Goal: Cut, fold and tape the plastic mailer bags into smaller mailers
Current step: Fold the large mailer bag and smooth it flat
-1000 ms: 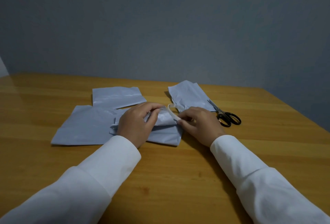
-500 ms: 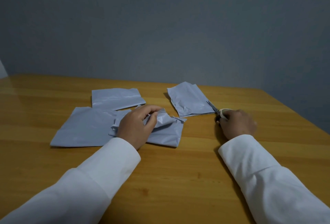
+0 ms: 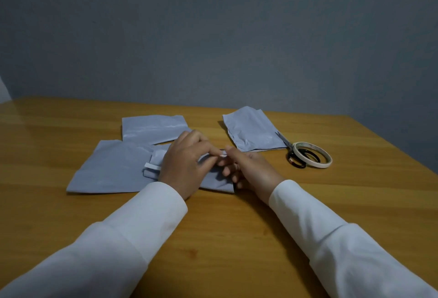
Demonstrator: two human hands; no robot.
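A grey folded mailer (image 3: 216, 183) lies on the wooden table (image 3: 213, 238) under both hands. My left hand (image 3: 187, 163) lies over it, fingers curled and gripping the raised fold. My right hand (image 3: 252, 170) meets it from the right, and its thumb and fingers pinch a small white piece of tape (image 3: 223, 155) at the fold. A white strip (image 3: 152, 167) shows on the mailer's left end. The tape roll (image 3: 325, 156) rests on the handles of the black scissors (image 3: 294, 161), to the right of my hands.
A large flat grey mailer piece (image 3: 109, 169) lies left of the hands. Another grey piece (image 3: 154, 129) lies behind it, and a third (image 3: 251, 131) at back right, next to the scissors' blades. A grey wall stands behind the table.
My right hand carried the tape roll to the right, left it on the scissors' handles and came back to the fold. My left hand stayed on the mailer.
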